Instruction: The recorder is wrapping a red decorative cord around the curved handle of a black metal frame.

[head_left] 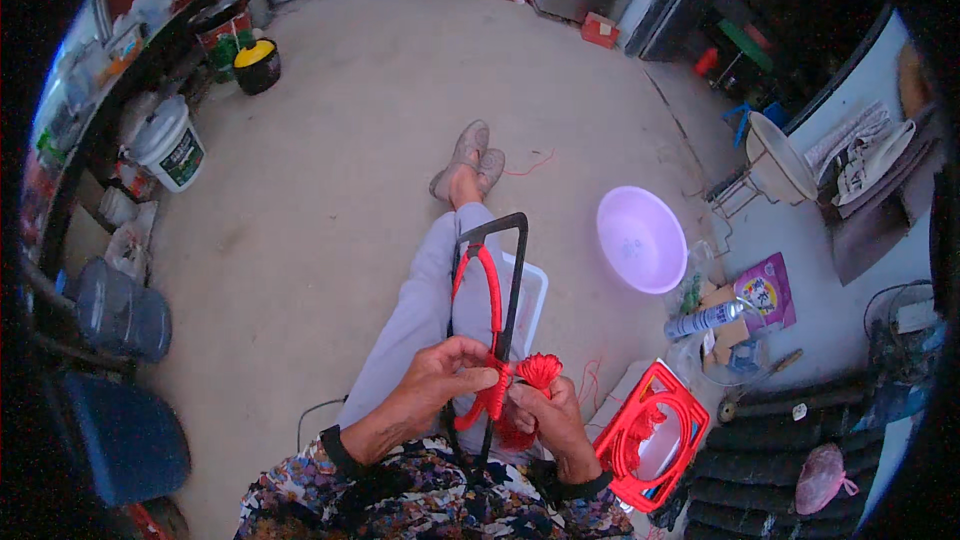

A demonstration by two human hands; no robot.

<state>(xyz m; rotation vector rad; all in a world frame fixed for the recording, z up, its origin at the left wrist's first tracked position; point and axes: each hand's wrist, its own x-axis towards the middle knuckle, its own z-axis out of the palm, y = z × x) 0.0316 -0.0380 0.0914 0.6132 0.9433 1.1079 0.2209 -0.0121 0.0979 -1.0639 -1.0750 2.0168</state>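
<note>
A black metal frame (517,280) stands over my lap, with a curved hoop wrapped in red cord (493,275) fixed inside it. My left hand (440,380) is closed at the lower part of this hoop, thumb and fingers pinching the wrapped section against the frame. My right hand (555,420) is closed round a looped bundle of red cord (540,370), just right of the wrapping. Some of the bundle hangs below the fingers. The exact path of the strand between both hands is too small to make out.
Right of me stands a red plastic basket (690,420) with red cord pieces inside. Beyond it are a purple basin (640,240) and a spray can (705,318). A white tray (535,305) lies beside my legs. Buckets (170,145) and a blue bin (125,440) line the left side.
</note>
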